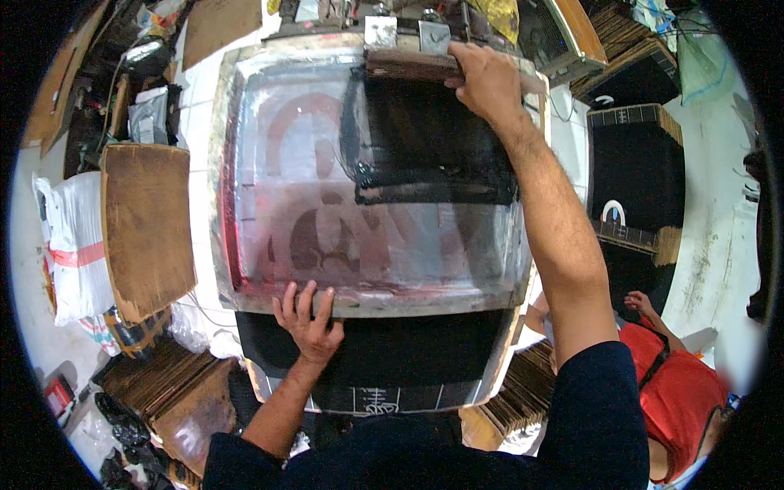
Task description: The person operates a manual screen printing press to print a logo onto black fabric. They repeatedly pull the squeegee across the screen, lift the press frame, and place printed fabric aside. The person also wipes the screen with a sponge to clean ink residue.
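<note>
A screen-printing frame point(222, 163) lies over a board covered in dark cloth point(367, 347); faint large shapes show through its pinkish, translucent mesh point(282, 220). Thick black ink point(416, 139) covers its upper right part. My right hand point(486, 86) is closed on a wooden squeegee point(408, 65) lying across the frame's far end, under two small metal clamps point(433, 37). My left hand point(310, 322) rests on the near edge of the frame, fingers apart.
A brown board point(145, 229) and white sacks point(73, 245) stand left. Stacked cardboard point(163, 392) sits lower left. Dark printed panels point(633, 163) lie on boards to the right. A co-worker in red point(670, 408) is at the lower right. Equipment lines the far edge.
</note>
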